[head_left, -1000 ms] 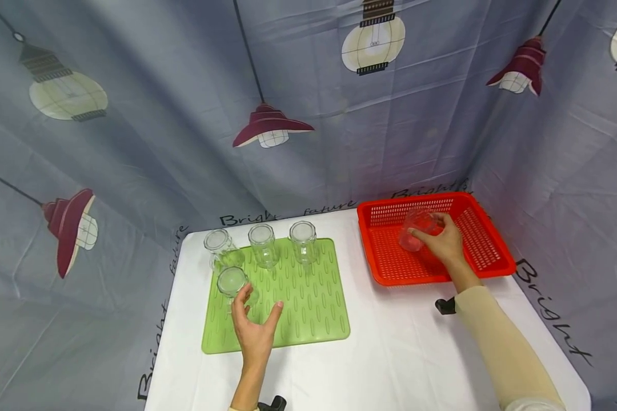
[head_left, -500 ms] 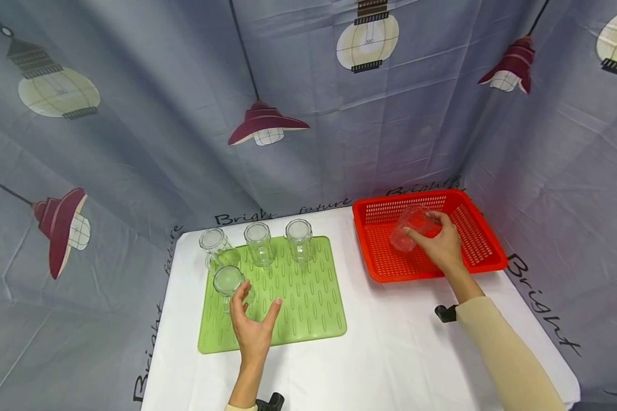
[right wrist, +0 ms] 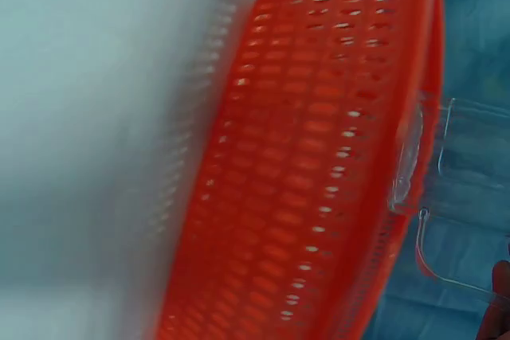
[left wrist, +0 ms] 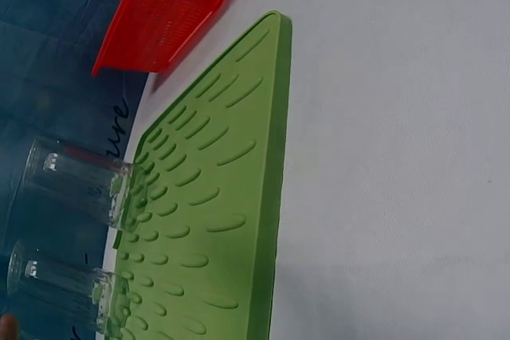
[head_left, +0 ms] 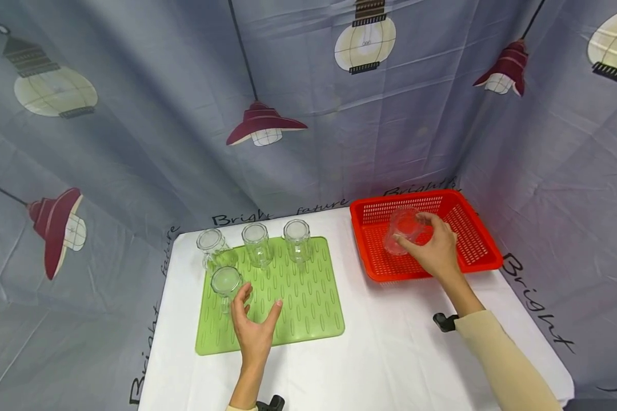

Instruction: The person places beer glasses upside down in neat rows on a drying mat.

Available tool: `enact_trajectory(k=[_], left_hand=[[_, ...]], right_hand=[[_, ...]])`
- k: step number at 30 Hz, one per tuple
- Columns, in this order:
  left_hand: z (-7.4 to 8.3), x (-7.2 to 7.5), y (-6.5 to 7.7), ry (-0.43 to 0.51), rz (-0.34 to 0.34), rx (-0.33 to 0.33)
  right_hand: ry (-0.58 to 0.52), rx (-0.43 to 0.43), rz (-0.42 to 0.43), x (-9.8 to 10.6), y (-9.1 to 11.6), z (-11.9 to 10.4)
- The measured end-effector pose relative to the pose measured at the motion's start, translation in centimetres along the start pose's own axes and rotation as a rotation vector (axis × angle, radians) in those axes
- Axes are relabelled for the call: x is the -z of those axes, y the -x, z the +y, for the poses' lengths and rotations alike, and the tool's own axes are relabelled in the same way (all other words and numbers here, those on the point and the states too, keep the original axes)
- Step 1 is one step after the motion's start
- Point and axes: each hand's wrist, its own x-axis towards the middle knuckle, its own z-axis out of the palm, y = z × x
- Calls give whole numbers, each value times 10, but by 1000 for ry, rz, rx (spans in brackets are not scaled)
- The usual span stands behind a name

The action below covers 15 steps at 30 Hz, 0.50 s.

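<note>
Over the red plastic basket [head_left: 383,274], my right hand [head_left: 439,248] grips a clear glass mug [head_left: 403,228] between thumb and fingers. In the right wrist view this mug [right wrist: 470,161] rises past the basket's rim, its handle toward my fingertips [right wrist: 498,296]. My left hand [head_left: 255,331] holds nothing above the green ridged mat [head_left: 308,308], thumb and fingers spread apart. Closest to its fingers is a glass mug [head_left: 226,281] on the mat's left side. Three more glass mugs line the back edge: one on the left [head_left: 212,242], one in the middle [head_left: 257,242], one on the right [head_left: 297,240].
A white cloth [head_left: 380,342] covers the table. Bare cloth lies between mat and basket. Grey curtains [head_left: 308,165] printed with lamps stand close behind the table and at both sides.
My right hand has moved a little left and nearer with the mug, relative to the basket. The left hand keeps its place by the mat. The whole head view has shifted slightly.
</note>
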Motion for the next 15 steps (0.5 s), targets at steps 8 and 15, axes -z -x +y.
enact_trajectory(k=[8, 15], left_hand=[[-4, -5, 1, 22, -17, 12], [-6, -9, 0, 19, -29, 14]], right_hand=[[-17, 136, 54, 1, 11, -24], [-16, 169, 73, 3, 21, -38]])
